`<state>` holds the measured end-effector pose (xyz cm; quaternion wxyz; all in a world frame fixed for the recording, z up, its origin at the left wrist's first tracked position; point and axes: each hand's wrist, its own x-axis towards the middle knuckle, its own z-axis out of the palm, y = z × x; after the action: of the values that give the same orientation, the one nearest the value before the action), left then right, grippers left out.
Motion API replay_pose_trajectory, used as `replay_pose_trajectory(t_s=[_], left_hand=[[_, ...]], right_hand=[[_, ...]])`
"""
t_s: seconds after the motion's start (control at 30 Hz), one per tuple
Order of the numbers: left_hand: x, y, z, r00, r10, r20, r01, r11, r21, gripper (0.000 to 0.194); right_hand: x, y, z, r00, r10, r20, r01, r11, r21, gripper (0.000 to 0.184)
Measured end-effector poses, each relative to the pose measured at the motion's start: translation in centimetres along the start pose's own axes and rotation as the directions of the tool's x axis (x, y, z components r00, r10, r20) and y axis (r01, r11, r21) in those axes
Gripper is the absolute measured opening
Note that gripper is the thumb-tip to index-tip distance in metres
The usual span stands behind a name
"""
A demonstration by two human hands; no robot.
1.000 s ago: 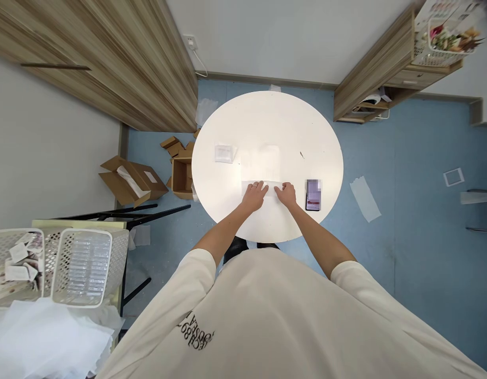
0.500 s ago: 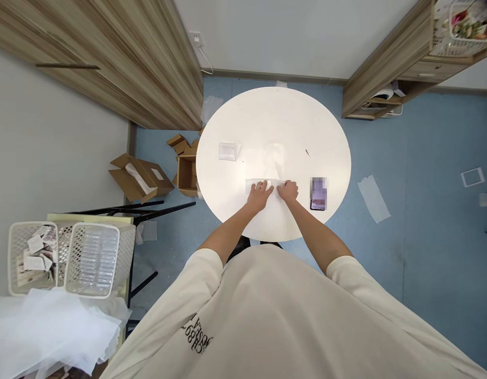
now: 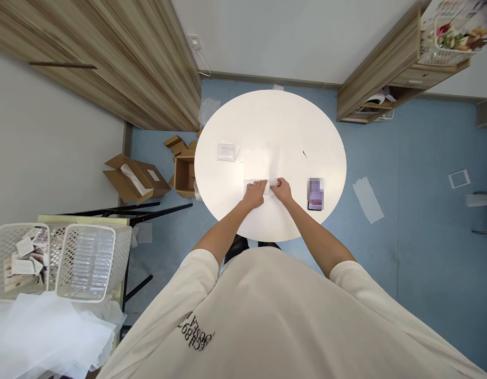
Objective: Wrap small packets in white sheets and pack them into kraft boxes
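On the round white table point(image 3: 270, 116), a thin white sheet point(image 3: 246, 183) lies partly folded, pale against the tabletop. My left hand point(image 3: 254, 195) rests on it with the fingers stretched flat toward the right. Close beside, my right hand point(image 3: 281, 190) pinches the sheet's right part between thumb and fingers. What lies inside the fold, if anything, is hidden. A small white flat packet point(image 3: 226, 152) sits farther back on the left. To the right of my hands is a phone point(image 3: 315, 200) with a blurred screen.
Open cardboard boxes point(image 3: 142, 179) stand on the floor at left. White baskets point(image 3: 111, 263) with clear packs and cards, plus white sheets point(image 3: 57, 331), are on a side table. A wooden cabinet point(image 3: 379, 63) stands at back right. A white strip point(image 3: 368, 200) lies on the blue floor.
My left fingers have swung from pointing forward to lying toward the right. My right hand has shifted slightly left with the sheet's edge. The whole view has shifted a little.
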<state>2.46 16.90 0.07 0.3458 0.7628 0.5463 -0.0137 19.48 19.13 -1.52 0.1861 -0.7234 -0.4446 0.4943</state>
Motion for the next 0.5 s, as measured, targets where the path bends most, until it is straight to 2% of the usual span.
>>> replay_pose_trajectory(t_s=[0.2,0.3,0.4,0.43,0.5], left_hand=[[-0.3,-0.7,-0.6,1.0,-0.017,-0.014,0.013,0.974,-0.226,0.087],[-0.7,-1.1,-0.5,0.991,-0.091,-0.102,0.049,0.933,-0.356,0.082],[-1.5,-1.8,-0.4,0.934,-0.243,-0.263,0.114,0.898,-0.424,0.073],[-1.8,-2.2,-0.3,0.909,-0.3,-0.288,0.152,0.885,-0.441,0.069],[-2.3,-2.9,-0.1,0.871,-0.411,-0.271,0.247,0.841,-0.482,0.063]], right_hand=[[-0.8,-1.0,1.7,0.997,-0.034,0.074,0.036,0.999,-0.02,0.027],[-1.1,-1.2,1.9,0.994,-0.037,0.099,0.038,0.999,-0.008,0.027],[-1.0,-1.1,1.8,0.99,-0.066,0.126,0.072,0.996,-0.047,0.032],[-1.0,-1.1,1.8,0.987,-0.085,0.137,0.096,0.993,-0.073,0.034],[-0.8,-1.0,1.9,0.978,-0.125,0.166,0.148,0.979,-0.137,0.036]])
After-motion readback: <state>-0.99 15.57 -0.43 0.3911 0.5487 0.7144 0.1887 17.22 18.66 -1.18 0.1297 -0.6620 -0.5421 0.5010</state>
